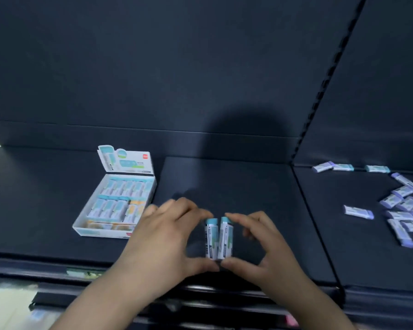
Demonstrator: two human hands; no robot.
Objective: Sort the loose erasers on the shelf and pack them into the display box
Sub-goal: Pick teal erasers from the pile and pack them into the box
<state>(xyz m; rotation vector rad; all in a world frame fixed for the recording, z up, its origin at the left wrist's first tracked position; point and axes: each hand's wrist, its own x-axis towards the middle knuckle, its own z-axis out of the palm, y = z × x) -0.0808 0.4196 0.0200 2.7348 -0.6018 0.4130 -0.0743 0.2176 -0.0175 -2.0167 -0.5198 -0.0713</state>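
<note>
L hand (pixel 167 236) & R hand (pixel 265 246) each pinch one of two white-wrapped rectangular teal-capped erasers (pixel 211 239), thumb at near end, forefinger at far end, the pair side by side at centre of the dark padded shelf (pixel 224 182). Open white cardboard display box (pixel 98 232), part-filled, sits just left of the L hand. Loose purple-ended erasers (pixel 358 211) lie scattered well apart at right.

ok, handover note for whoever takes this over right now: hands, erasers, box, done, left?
Left hand: pinches the left eraser between fingertips and thumb.
Right hand: pinches the right eraser the same way. Both erasers are teal-capped and held side by side over mid-shelf.
Display box: on the shelf to the left, lid up, with rows of teal erasers and some orange ones inside.
Done: box is partly packed.
Left: put this pair in the box, then sort the loose erasers scattered to the right, mostly purple, and the few at the back.
</note>
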